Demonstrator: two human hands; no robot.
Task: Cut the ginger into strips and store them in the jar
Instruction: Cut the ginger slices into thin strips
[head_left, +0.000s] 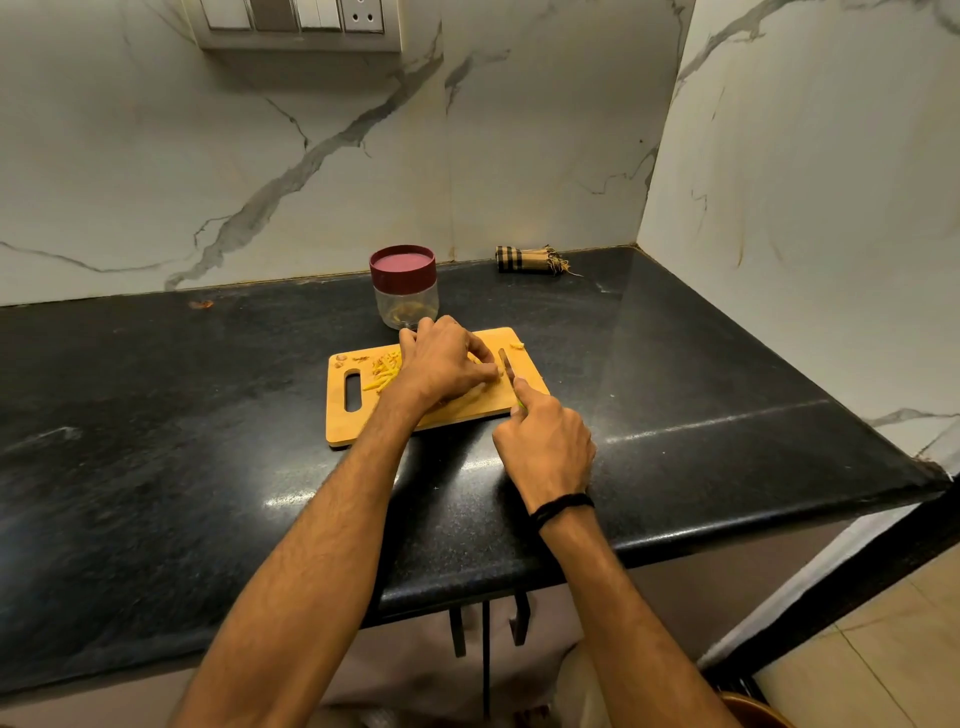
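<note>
l hand (441, 364) pinches ginger (497, 371), r hand (545, 441) grips 1 knife (506, 366); 1 board (337, 415), 1 jar (405, 291)

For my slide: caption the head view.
Left hand steadies ginger on cutting board; right hand grips knife; lidded jar behind.

Knife (507, 367) handle hidden in right hand (545, 441), ginger piece unseen under left hand (441, 364)

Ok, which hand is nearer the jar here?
Left. The left hand sits just in front of the jar, holding ginger on the cutting board; the right hand grips the knife farther back, at the board's near right edge.
</note>
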